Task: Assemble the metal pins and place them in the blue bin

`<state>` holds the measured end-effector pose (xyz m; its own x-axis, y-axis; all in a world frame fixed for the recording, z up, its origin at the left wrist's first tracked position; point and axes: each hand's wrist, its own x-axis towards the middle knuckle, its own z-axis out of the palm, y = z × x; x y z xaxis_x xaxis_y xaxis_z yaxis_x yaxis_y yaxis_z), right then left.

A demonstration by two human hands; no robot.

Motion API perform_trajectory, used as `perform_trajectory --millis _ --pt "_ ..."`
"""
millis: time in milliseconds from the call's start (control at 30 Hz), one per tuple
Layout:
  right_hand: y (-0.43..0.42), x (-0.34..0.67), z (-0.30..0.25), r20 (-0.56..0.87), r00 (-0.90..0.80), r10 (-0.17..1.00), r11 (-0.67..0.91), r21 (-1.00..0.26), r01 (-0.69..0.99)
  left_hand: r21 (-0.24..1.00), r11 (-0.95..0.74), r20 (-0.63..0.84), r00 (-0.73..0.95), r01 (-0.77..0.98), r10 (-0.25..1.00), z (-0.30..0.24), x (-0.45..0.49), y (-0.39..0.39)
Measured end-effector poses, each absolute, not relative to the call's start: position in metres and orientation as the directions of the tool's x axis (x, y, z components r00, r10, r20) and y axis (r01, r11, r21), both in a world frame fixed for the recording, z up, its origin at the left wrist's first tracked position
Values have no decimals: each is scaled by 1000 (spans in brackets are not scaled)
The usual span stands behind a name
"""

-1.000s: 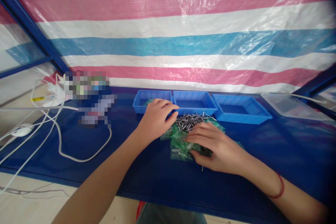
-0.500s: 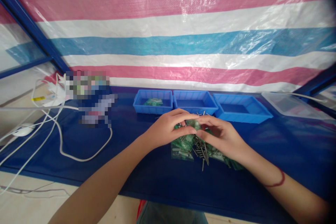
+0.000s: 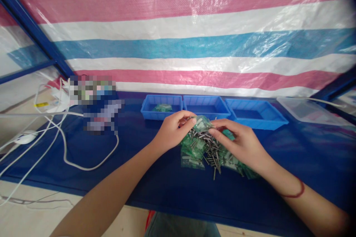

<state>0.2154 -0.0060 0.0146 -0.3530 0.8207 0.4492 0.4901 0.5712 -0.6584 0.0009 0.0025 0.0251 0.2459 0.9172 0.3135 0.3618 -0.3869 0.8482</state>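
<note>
Between my two hands a small clear-green plastic bag point(image 3: 203, 123) is held up, with something pale inside it. My left hand point(image 3: 175, 130) pinches the bag's left edge between thumb and fingers. On the other side, my right hand point(image 3: 239, 139) has its thumb and fingertips closed on the bag's right edge. Below lies a heap of loose metal screws or nails point(image 3: 213, 155), their exact kind too small to tell. More green plastic bags point(image 3: 192, 152) lie to the left of the metal pieces, and others sit partly under my right hand.
Three blue bins stand in a row at the back: a left bin point(image 3: 147, 115) with green bags inside, a middle bin point(image 3: 207, 109) and a right bin point(image 3: 258, 120). A clear plastic lid point(image 3: 308, 111) lies at right. White cables point(image 3: 83, 168) and a blurred patch are at left.
My hands have drawn slightly apart, the left one moving left. The bag between them is now spread out and more visible, as is the metal heap below.
</note>
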Motion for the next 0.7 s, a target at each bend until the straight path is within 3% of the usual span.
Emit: perform_trajectory --millis 233,433,700 --pt "-4 216 15 432 -301 850 525 -740 421 919 -296 230 255 260 939 25 3 2" --pt "-10 213 22 447 -385 807 589 -650 480 902 -337 215 395 270 893 31 5 -7" --pt "-14 209 17 397 -404 824 553 -717 424 930 -334 274 320 151 907 31 11 -8"
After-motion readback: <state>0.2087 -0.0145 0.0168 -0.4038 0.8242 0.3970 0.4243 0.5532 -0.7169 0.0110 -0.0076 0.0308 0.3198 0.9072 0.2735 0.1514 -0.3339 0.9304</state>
